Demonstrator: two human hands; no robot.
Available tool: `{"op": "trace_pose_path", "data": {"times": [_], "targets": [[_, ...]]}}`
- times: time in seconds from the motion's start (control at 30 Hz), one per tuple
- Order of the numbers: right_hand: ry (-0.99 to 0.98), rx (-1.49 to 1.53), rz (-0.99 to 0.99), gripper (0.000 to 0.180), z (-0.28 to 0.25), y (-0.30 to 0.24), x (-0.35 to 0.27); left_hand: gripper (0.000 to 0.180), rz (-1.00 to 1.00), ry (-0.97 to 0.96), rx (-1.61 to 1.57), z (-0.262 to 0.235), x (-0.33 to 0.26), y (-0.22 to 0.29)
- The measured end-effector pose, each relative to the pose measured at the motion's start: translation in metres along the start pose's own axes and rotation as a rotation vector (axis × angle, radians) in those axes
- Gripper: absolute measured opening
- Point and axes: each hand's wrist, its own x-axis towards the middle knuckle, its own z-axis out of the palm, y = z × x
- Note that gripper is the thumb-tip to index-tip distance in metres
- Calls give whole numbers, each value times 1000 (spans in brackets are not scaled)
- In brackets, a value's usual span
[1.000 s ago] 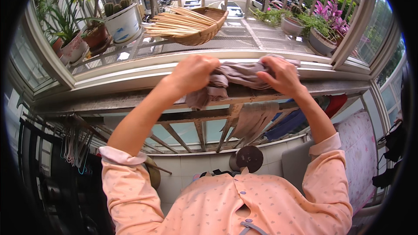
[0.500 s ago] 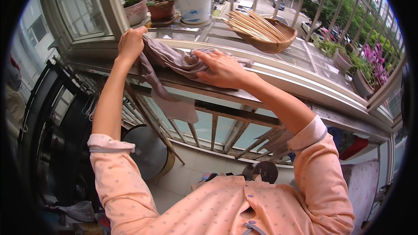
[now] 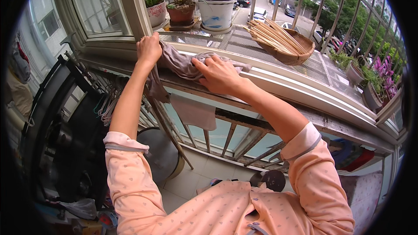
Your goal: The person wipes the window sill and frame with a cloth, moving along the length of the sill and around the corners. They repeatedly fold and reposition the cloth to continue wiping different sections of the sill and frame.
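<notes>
A crumpled grey-mauve cloth (image 3: 179,63) lies along the window sill and track, one end hanging down over the inner edge. My left hand (image 3: 149,49) is closed in a fist on the cloth's left end, against the upright window frame (image 3: 137,6). My right hand (image 3: 221,75) presses down on the bunched right part of the cloth, its fingers bent over the folds. The cloth's tip sticks out past my right fingers, on the white track (image 3: 278,82).
Beyond the track stand a white pot with cacti (image 3: 217,14), a brown pot (image 3: 180,15) and a wicker basket of thin sticks (image 3: 289,52). A pale cloth (image 3: 193,112) hangs below the sill. A round dark-topped stool (image 3: 159,152) and a clothes-hanger cluster (image 3: 106,104) are at my left.
The view has swung a little, so the scene sits further right. My right hand has slid left along the sill, and its fingers are more bent. My left hand stays by the frame.
</notes>
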Motion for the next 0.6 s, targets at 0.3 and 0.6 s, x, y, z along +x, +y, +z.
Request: {"op": "trace_pose_path", "data": {"times": [0.3,0.6], "targets": [[40,11,-20,61,2,2,0,15,-111,-73,-32,11,0,10],[-56,59,24,60,-6,4,2,17,49,-251,-289,-3,0,-19]]}}
